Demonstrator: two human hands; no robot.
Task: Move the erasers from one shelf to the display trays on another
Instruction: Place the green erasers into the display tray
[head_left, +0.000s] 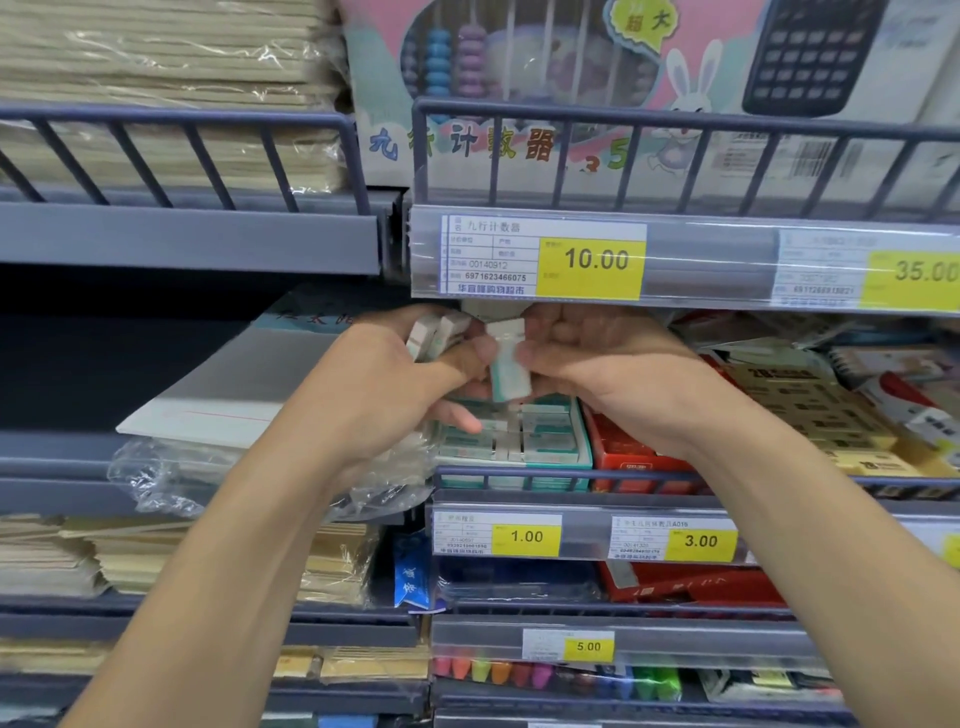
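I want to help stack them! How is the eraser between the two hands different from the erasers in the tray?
The single eraser stands upright in the air, pinched between the left hand and right hand; the tray erasers lie flat, packed in rows. The single eraser shows whole; the tray erasers are partly hidden by the hands. Both are white with teal sleeves.

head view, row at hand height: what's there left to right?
White board → left hand gripping several erasers → single eraser pinched between both hands → right hand → yellow-and-red packs at far right.
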